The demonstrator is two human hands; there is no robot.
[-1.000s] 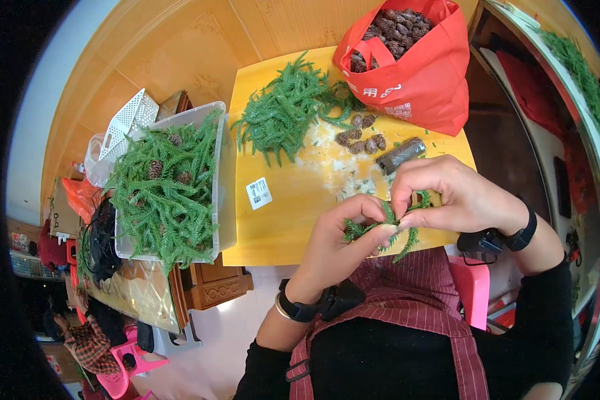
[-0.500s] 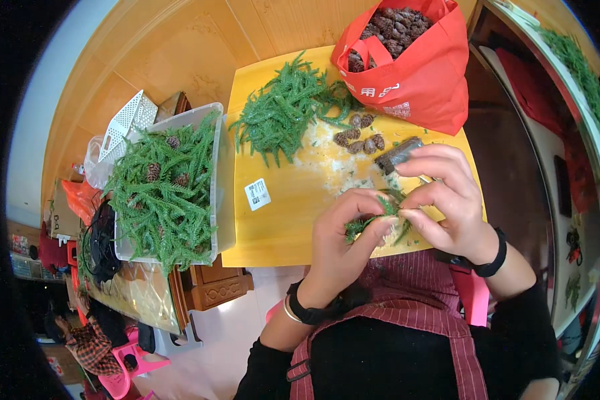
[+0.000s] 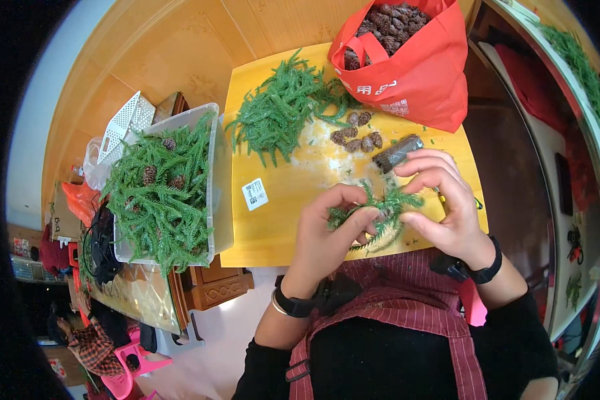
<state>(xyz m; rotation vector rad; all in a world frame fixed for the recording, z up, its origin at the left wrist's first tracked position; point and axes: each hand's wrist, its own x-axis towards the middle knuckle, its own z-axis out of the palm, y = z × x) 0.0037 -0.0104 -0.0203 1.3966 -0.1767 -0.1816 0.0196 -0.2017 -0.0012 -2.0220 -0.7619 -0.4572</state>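
Note:
My left hand (image 3: pixel 327 230) pinches a green artificial pine sprig (image 3: pixel 388 203) between thumb and fingers, over the near edge of the yellow table. Its needled branches fan out to both sides. What sits at the sprig's middle, under my left thumb, is too small to tell. Around the right tips of the sprig is my right hand (image 3: pixel 450 200), thumb and fingers spread apart. Just beyond that hand lies a dark bundle in clear wrap (image 3: pixel 398 154). Several brown pine cones (image 3: pixel 357 133) rest farther off on the table.
A heap of green sprigs (image 3: pixel 280 107) covers the table's far left. Behind the cones stands a red bag (image 3: pixel 407 80) full of pine cones. On the left, a clear bin (image 3: pixel 215 173) holds sprigs and cones. A white label (image 3: pixel 255 194) lies near it. A person (image 3: pixel 97 347) sits far left.
The sprig's branches are now spread wider between my hands. My right thumb and fingers have parted from their pinch, and my left hand has shifted slightly left.

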